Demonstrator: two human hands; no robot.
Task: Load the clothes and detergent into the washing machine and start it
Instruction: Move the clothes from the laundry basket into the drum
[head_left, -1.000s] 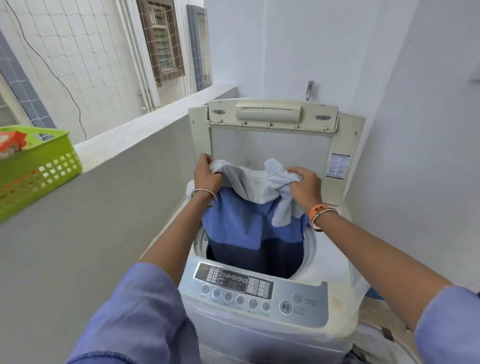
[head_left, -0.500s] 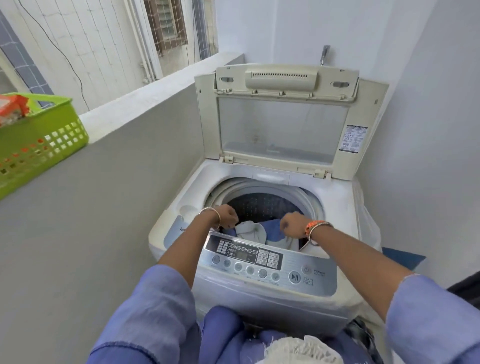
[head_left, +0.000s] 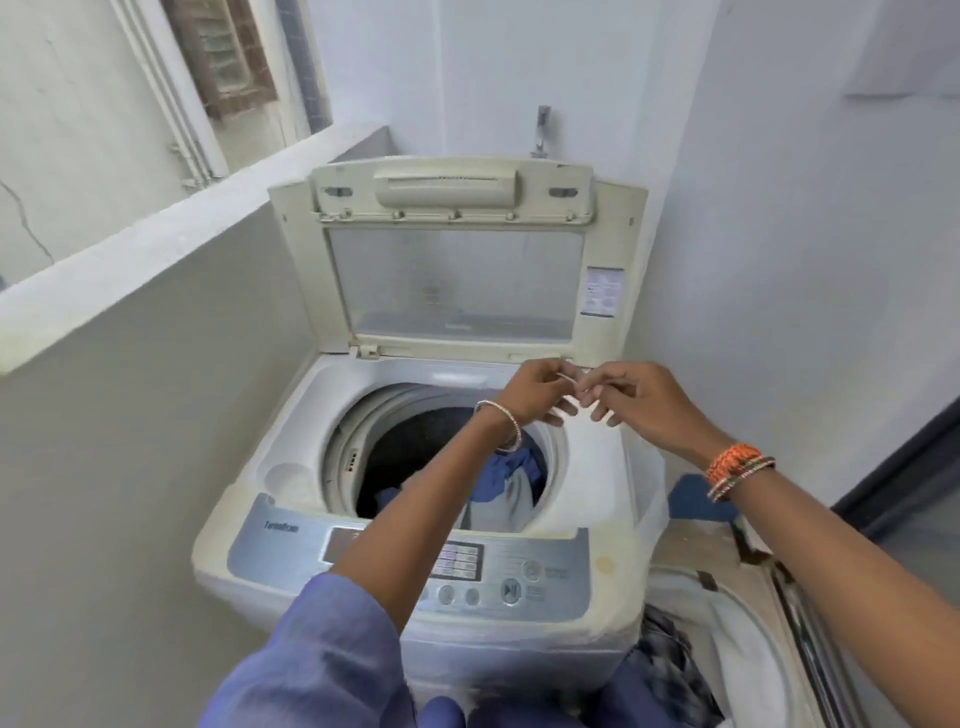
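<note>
drum mouth (head_left: 415, 447) open; raised lid (head_left: 457, 260) blocks behind; clothes (head_left: 506, 480) low inside.

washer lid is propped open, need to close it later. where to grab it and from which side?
Take the lid by the moulded handle bar along its free top edge, farthest from the hinges by the tub. It stands nearly upright and leans toward the back wall, so come from the front and above, hook fingers over the bar and pull forward and down. I would judge this grip safer than the clear panel, which offers no edge.

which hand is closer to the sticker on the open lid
Right. The right hand is up over the machine's back right corner, just below and left of the sticker. The left hand sits further left, above the drum's rear rim.
</note>
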